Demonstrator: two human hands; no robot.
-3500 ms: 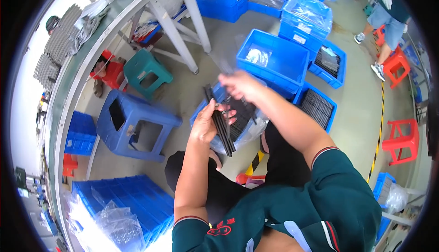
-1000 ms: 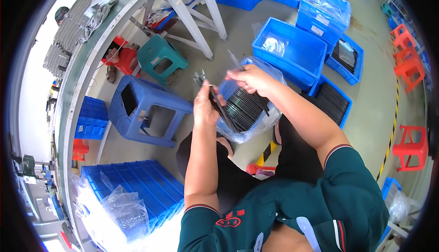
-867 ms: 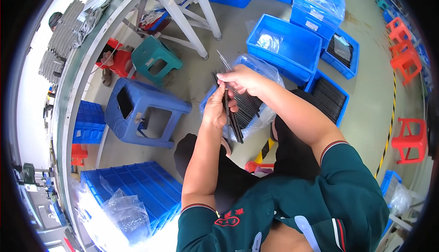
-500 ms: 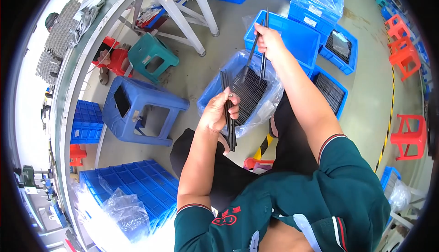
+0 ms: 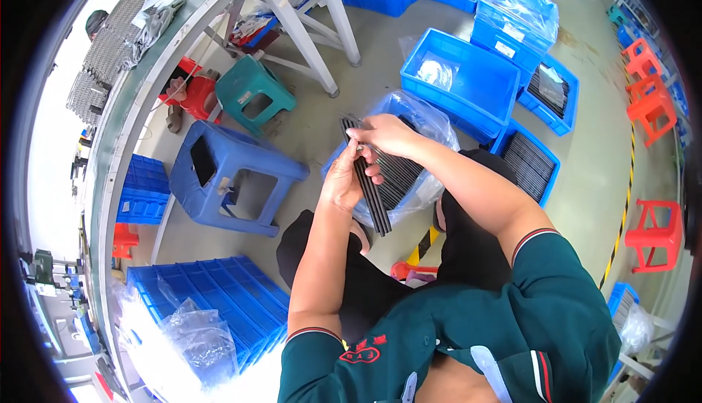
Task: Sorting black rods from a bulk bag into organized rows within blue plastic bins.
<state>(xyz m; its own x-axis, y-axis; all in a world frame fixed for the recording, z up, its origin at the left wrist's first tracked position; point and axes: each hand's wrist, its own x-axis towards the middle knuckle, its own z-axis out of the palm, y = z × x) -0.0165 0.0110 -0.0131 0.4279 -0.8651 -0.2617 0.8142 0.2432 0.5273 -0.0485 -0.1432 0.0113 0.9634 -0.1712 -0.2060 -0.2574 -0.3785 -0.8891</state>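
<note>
My left hand (image 5: pixel 342 181) is wrapped round a bundle of thin black rods (image 5: pixel 374 202), tilted with its lower end toward me. At the upper part of this bundle, my right hand (image 5: pixel 391 136) pinches the rods; its fingertips partly hide what they grip. Below both hands stands a blue bin lined with a clear plastic bag (image 5: pixel 436 184). Many more black rods (image 5: pixel 401 176) lie side by side inside it, partly covered by my hands and right forearm.
Beyond the lined bin is a blue bin (image 5: pixel 468 103) holding a clear bag. More blue bins with black rods (image 5: pixel 525 163) stand to the right. A blue stool (image 5: pixel 241 158), a green stool (image 5: pixel 256 92) and a metal-legged workbench (image 5: pixel 117 154) are at left; stacked blue crates (image 5: pixel 248 286) sit nearer.
My right hand has come down and left from above the bins, where it held long black rods, to the bundle in my left hand. The view has shifted slightly.
</note>
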